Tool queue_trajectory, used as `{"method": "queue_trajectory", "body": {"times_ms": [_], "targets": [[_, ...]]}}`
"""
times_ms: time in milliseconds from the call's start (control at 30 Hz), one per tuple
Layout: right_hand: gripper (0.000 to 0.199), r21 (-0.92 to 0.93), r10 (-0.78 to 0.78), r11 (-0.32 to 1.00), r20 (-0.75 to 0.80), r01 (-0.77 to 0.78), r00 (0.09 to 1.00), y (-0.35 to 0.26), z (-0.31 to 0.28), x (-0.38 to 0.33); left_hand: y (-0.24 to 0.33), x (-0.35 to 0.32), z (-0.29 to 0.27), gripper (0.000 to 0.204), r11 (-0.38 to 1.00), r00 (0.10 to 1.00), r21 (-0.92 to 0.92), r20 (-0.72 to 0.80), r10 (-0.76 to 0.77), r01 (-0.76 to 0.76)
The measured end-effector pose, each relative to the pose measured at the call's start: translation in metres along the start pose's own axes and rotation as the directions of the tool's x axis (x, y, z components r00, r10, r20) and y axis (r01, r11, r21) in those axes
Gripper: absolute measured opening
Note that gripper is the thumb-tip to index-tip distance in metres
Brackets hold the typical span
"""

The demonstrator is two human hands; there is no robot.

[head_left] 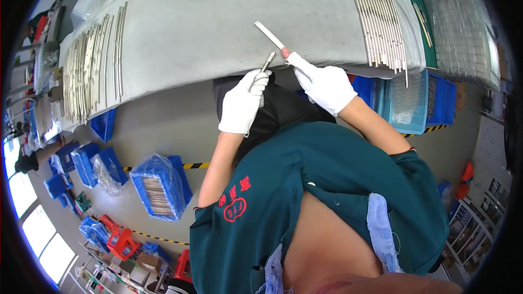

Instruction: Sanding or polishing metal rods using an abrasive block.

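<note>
My left hand (239, 106), in a white glove, is closed around a short silvery rod-like piece (268, 61). Its tip sticks up past the fingers at the table's near edge; the rest is hidden in the hand. My right hand (327, 86), gloved too with one bare fingertip showing, pinches the near end of a slim pale metal strip (268, 34). The strip slants up and left over the cloth. The two pieces are close together but appear apart. Slim metal strips lie side by side on the left (87, 71) and on the right (378, 19) of the table.
A grey-white cloth (218, 16) covers the table. Clear plastic trays (460, 30) are stacked at the far right. Below the table's right side stand a light-blue basket (417, 122) and blue bins (444, 98). A bagged blue crate of strips (160, 188) sits on the floor at left.
</note>
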State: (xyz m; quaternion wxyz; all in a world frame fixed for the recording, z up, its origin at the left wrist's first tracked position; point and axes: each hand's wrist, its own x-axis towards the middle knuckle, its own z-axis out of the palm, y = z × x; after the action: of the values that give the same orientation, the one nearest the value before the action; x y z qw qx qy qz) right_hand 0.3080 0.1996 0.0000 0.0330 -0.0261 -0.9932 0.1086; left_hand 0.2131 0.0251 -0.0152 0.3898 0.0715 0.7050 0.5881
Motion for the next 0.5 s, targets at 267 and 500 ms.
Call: {"method": "queue_trajectory", "body": {"times_ms": [267,500], "targets": [[0.049,0.188,0.061,0.977,0.204,-0.101,0.977,-0.003,-0.004,-0.011,0.01,-0.003,0.017,0.026,0.972,0.992,-0.196,0.038,-0.124,0.129],[0.051,0.101,0.032,0.994,0.107,-0.042,0.994,-0.011,-0.012,-0.009,0.011,-0.001,0.027,0.022,0.96,0.997,-0.27,-0.023,-0.076,0.067]]}}
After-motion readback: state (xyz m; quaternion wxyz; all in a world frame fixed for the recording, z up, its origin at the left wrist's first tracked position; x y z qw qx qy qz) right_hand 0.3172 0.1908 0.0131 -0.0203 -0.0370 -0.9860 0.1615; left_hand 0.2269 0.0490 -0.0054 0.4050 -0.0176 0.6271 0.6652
